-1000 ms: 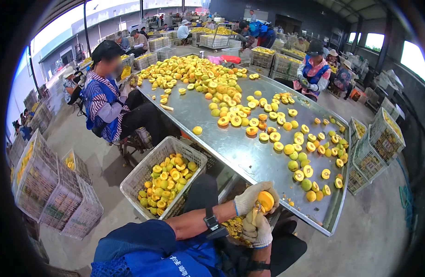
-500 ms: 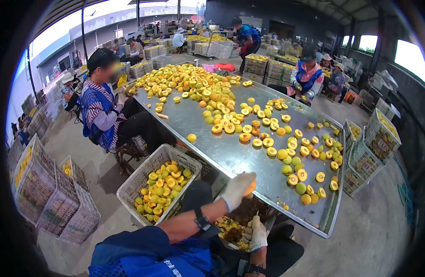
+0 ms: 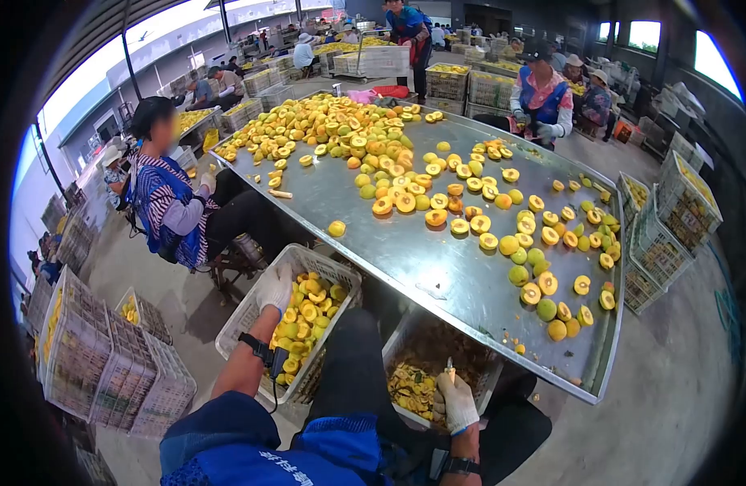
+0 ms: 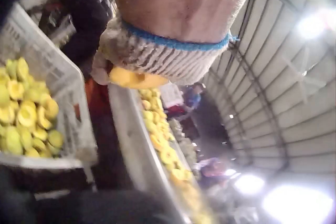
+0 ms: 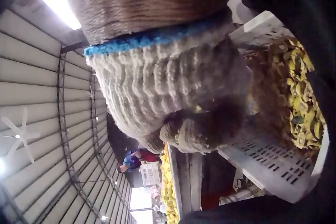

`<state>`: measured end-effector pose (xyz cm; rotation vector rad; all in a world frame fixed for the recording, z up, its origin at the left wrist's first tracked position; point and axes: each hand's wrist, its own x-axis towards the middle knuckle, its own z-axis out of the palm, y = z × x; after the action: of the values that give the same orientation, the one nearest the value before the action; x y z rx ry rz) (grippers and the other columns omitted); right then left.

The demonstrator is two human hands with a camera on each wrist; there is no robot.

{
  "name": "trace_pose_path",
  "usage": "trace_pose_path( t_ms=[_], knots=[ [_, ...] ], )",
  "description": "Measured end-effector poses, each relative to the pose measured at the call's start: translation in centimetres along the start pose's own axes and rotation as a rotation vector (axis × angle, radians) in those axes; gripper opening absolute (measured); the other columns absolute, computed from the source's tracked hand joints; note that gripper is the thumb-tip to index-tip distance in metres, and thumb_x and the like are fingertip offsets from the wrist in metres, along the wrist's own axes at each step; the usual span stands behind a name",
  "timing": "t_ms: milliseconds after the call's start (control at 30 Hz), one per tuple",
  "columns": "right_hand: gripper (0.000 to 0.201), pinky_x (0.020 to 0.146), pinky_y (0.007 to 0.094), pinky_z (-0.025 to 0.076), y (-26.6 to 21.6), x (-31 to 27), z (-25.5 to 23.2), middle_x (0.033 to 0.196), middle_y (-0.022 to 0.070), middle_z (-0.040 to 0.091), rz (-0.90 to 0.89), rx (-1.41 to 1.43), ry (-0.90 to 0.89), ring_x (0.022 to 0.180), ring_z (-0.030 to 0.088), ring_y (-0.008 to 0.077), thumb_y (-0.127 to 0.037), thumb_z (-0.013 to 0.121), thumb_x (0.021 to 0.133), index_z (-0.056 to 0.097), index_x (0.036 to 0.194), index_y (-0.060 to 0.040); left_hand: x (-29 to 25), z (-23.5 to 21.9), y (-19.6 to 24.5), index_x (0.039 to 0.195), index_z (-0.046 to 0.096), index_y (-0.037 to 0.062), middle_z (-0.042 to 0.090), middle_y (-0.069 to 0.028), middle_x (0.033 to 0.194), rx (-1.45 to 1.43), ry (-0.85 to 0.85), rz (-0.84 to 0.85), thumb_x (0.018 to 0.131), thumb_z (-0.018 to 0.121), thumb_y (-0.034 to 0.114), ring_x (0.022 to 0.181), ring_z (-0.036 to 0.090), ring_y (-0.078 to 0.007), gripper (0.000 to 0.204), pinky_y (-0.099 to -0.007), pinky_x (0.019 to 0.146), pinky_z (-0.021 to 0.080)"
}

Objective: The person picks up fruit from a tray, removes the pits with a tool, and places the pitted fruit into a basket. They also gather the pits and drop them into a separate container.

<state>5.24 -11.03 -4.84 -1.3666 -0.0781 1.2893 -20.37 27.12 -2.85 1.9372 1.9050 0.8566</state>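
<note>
My gloved left hand (image 3: pixel 274 287) is over the back left part of a crate (image 3: pixel 227 334) of yellow peach halves (image 3: pixel 308 312). In the left wrist view, its fingers curl round an orange-yellow peach half (image 4: pixel 137 79), partly covered by the glove. My gloved right hand (image 3: pixel 457 401) grips a small peeling tool (image 3: pixel 450 368) with a pale handle and a metal tip pointing up. That hand is above the right side of a bin (image 3: pixel 395 344) of yellow peelings (image 3: pixel 413 389), between my legs. In the right wrist view the glove hides the tool.
A metal table (image 3: pixel 381 267) with a raised rim carries a heap of peaches (image 3: pixel 332 125) and scattered halves. Stacked crates stand at left (image 3: pixel 106 356) and right (image 3: pixel 673 235). A person (image 3: pixel 166 186) sits at the table's left side, another (image 3: pixel 543 97) beyond it.
My left hand has left the right hand, carrying the peeled peach half across to the crate on the left. My right hand stays over the bin with the tool. The head view has shifted slightly.
</note>
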Motion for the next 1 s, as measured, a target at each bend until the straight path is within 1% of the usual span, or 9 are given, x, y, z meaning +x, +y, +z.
trace_pose_path(
  t_ms=[67, 300, 467, 533, 667, 700, 800, 967, 1000],
  knots=[
    [0.021, 0.036, 0.0264, 0.029, -0.1, 0.3, 0.2, 0.059, -0.0033, 0.041, -0.032, -0.001, -0.045, 0.041, 0.037, 0.0077, -0.027, 0.057, 0.103, 0.051, 0.089, -0.0129, 0.4, -0.4, 3.0, 0.118, 0.072, 0.0055, 0.072, -0.0248, 0.112, 0.072, -0.137, 0.053, 0.097, 0.051, 0.045, 0.109, 0.068, -0.0411, 0.05, -0.045, 0.097, 0.051],
    [0.016, 0.043, 0.0275, 0.037, 0.6, 2.9, -0.9, 0.064, -0.001, 0.05, -0.153, -0.098, -0.089, 0.05, 0.047, 0.0086, -0.02, 0.057, 0.101, 0.055, 0.09, -0.0089, 3.6, 10.3, 19.2, 0.111, 0.072, 0.0006, 0.072, -0.0246, 0.105, -0.119, -0.43, 0.439, 0.094, 0.054, 0.05, 0.1, 0.069, -0.0415, 0.056, -0.0471, 0.089, 0.053],
    [0.01, 0.045, 0.0264, 0.04, -0.1, 3.4, -2.1, 0.068, -0.0003, 0.053, -0.212, -0.104, -0.057, 0.049, 0.049, 0.0095, -0.015, 0.057, 0.099, 0.059, 0.1, -0.0049, 5.5, 23.1, 26.8, 0.112, 0.073, -0.0022, 0.071, -0.027, 0.113, 0.05, -0.443, 0.38, 0.092, 0.053, 0.057, 0.108, 0.069, -0.041, 0.066, -0.0459, 0.094, 0.053],
    [0.028, 0.055, 0.0206, 0.044, 1.2, 4.1, -2.5, 0.092, 0.0015, 0.069, -0.262, 0.046, -0.087, 0.065, 0.056, 0.0065, -0.019, 0.059, 0.106, 0.065, 0.129, -0.005, 4.2, 24.4, 29.8, 0.116, 0.073, -0.0022, 0.071, -0.0274, 0.116, 0.09, -0.441, 0.151, 0.092, 0.052, 0.06, 0.111, 0.068, -0.0409, 0.07, -0.046, 0.096, 0.052],
    [0.017, 0.048, 0.0241, 0.04, 2.3, 5.3, -2.4, 0.076, -0.0024, 0.061, -0.395, -0.006, -0.016, 0.057, 0.051, 0.006, -0.017, 0.061, 0.103, 0.066, 0.113, -0.0044, 3.8, 28.7, 31.7, 0.121, 0.072, -0.0025, 0.071, -0.0277, 0.118, 0.162, -0.404, 0.107, 0.091, 0.054, 0.061, 0.115, 0.068, -0.0396, 0.072, -0.0432, 0.096, 0.052],
    [0.014, 0.047, 0.0256, 0.041, 1.4, 5.2, -2.3, 0.067, -0.0008, 0.058, -0.844, -0.436, 0.16, 0.053, 0.052, 0.0075, -0.018, 0.062, 0.101, 0.065, 0.105, -0.005, 4.1, 29.3, 31.7, 0.118, 0.073, -0.0011, 0.071, -0.0258, 0.117, 0.171, -0.44, 0.148, 0.09, 0.057, 0.057, 0.111, 0.069, -0.0386, 0.067, -0.043, 0.094, 0.053],
    [0.013, 0.044, 0.0274, 0.041, 3.0, 6.3, -2.2, 0.061, 0.0, 0.055, -0.842, -0.492, 0.13, 0.049, 0.053, 0.0094, -0.019, 0.061, 0.1, 0.063, 0.099, -0.0061, 5.5, 31.9, 31.4, 0.116, 0.071, 0.0016, 0.072, -0.0233, 0.115, 0.175, -0.487, 0.278, 0.087, 0.062, 0.048, 0.106, 0.07, -0.038, 0.055, -0.0444, 0.092, 0.054],
    [0.012, 0.044, 0.028, 0.042, 3.5, 6.8, -1.4, 0.061, 0.0006, 0.055, -0.796, -0.347, 0.112, 0.048, 0.053, 0.0104, -0.019, 0.06, 0.1, 0.062, 0.098, -0.0076, 3.6, 28.7, 31.9, 0.116, 0.068, 0.0047, 0.073, -0.0224, 0.11, 0.082, -0.488, 0.47, 0.082, 0.068, 0.035, 0.104, 0.07, -0.038, 0.046, -0.0453, 0.091, 0.054],
    [0.011, 0.045, 0.027, 0.041, 1.1, 5.2, -0.8, 0.066, 0.0014, 0.057, -0.647, -0.247, 0.051, 0.05, 0.055, 0.0102, -0.02, 0.062, 0.1, 0.062, 0.103, -0.0089, 3.6, 28.1, 32.0, 0.116, 0.068, 0.0036, 0.073, -0.0214, 0.109, 0.145, -0.578, 0.447, 0.081, 0.069, 0.034, 0.101, 0.071, -0.0359, 0.047, -0.0438, 0.087, 0.055]
  ],
)
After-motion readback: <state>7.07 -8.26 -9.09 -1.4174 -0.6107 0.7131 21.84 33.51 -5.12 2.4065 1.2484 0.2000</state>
